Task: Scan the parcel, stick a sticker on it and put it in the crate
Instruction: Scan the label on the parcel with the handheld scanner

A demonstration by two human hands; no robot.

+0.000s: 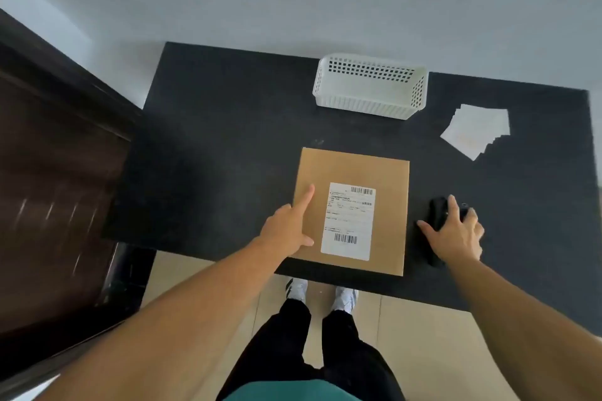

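On the black table, the brown parcel lies flat at the near edge, label up. My left hand rests open on its left side. My right hand, fingers spread, covers the black scanner just beside it.

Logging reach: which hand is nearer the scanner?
Right. The right hand lies on the scanner; the left hand rests across the parcel, at its far edge.

Your dark worktop carries a brown parcel near its front edge, a black scanner just right of it, a white crate behind, and loose stickers far right.
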